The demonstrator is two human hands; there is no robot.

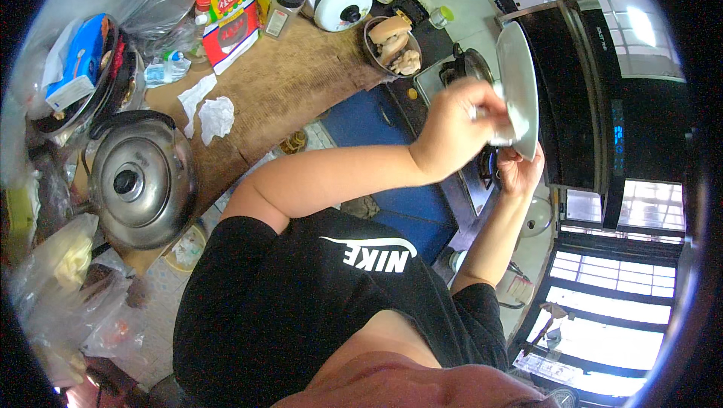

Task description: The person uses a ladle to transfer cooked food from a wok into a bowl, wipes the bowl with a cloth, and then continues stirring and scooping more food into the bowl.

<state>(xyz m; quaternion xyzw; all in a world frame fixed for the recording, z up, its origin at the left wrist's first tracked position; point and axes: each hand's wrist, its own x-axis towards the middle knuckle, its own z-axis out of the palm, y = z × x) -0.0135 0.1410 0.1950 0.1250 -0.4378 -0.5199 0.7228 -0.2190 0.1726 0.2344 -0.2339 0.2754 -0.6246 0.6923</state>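
A white plate (pixel 518 86) is tilted nearly edge-on in front of me. My right hand (pixel 519 172) grips its lower rim, with the fingers partly hidden by the plate. Pinched in my left hand (pixel 464 125) is a crumpled white tissue or cloth (pixel 508 135), held against the plate's face. That hand and the white piece are blurred. Behind my left hand, a dark pan with a glass lid (pixel 474 64) sits on the stove. Near it, at the counter's end, a bowl (pixel 419 51) contains pale bun-like food (pixel 391 35).
A black range hood (pixel 570 97) hangs close beyond the plate. On the wooden counter (pixel 305 74) lie torn white paper pieces (pixel 217 120), a lidded metal pot (pixel 141 182), a seasoning jar (pixel 282 11) and a white-lidded container (pixel 343 7). Blue cabinet doors (pixel 367 125) stand below.
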